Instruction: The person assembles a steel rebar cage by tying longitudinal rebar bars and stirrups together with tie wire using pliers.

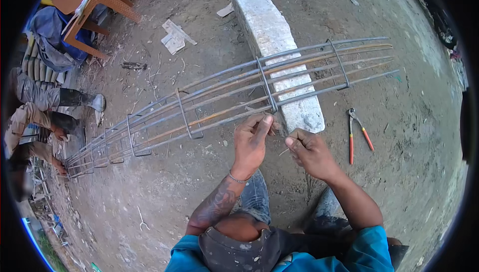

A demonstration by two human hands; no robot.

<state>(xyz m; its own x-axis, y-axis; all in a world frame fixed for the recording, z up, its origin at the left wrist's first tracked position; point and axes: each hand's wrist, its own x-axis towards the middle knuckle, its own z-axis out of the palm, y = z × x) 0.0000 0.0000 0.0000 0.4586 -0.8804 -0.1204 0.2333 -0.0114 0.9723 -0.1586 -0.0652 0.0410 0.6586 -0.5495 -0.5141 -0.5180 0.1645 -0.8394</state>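
Note:
A long steel rebar cage (219, 92), bars running through square stirrups, stretches from the far right down to the left. Its right part rests on a pale concrete block (267, 20). Just below a stirrup corner, my left hand (251, 144) is closed in a pinch, thumb up, against the lowest bar; what it grips is too small to make out. Beside it, near the block's front end, my right hand (313, 156) is pinched shut on a thin wire (283, 152), whose short end sticks out toward the left.
Red-handled pincers (360, 135) lie on the ground to the right. Another person's hand (60, 166) is at the cage's far left end. A brown plastic chair (92, 10) stands upper left. A dark tool (133, 66) and a Y-shaped metal piece (143, 220) lie on the dirt.

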